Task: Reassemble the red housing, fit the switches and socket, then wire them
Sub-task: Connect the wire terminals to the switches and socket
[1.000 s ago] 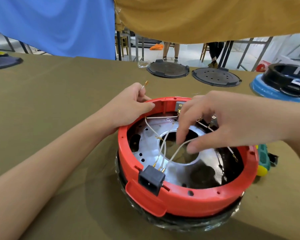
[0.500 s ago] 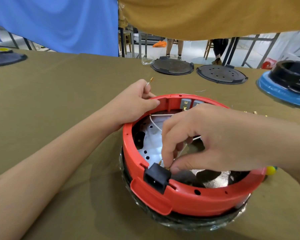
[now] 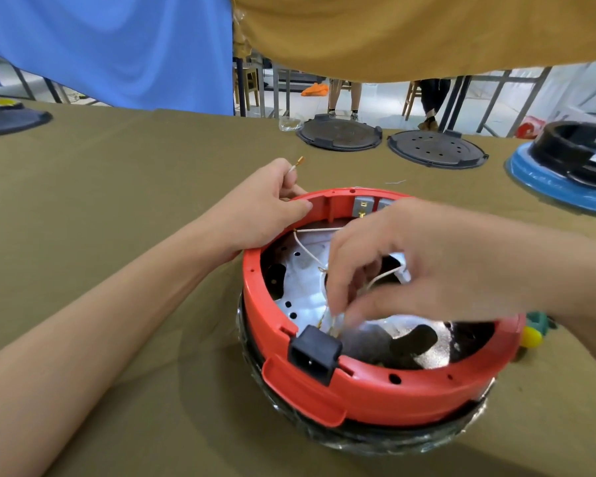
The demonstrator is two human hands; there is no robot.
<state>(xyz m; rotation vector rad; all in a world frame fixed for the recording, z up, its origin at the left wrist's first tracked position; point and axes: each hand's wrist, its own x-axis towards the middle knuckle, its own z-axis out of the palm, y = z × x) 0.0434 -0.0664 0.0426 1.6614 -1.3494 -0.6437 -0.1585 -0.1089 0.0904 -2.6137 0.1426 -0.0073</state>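
Socket (image 3: 313,354) faces viewer; housing (image 3: 375,395) open-side-up.

Olive-clothed table (image 3: 117,208) beneath blue (image 3: 117,46) and mustard drapes (image 3: 410,29); pale floor (image 3: 379,101), chair legs (image 3: 252,84) beyond.

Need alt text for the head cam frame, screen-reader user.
A person's right hand pinches white wires behind the black power socket in a round red housing. The left hand holds the far rim and a loose wire end, on an olive tablecloth.

open top: red housing (image 3: 375,390) | blocked inside: white wires (image 3: 307,254), right hand (image 3: 410,263) | rim: black socket (image 3: 313,352)
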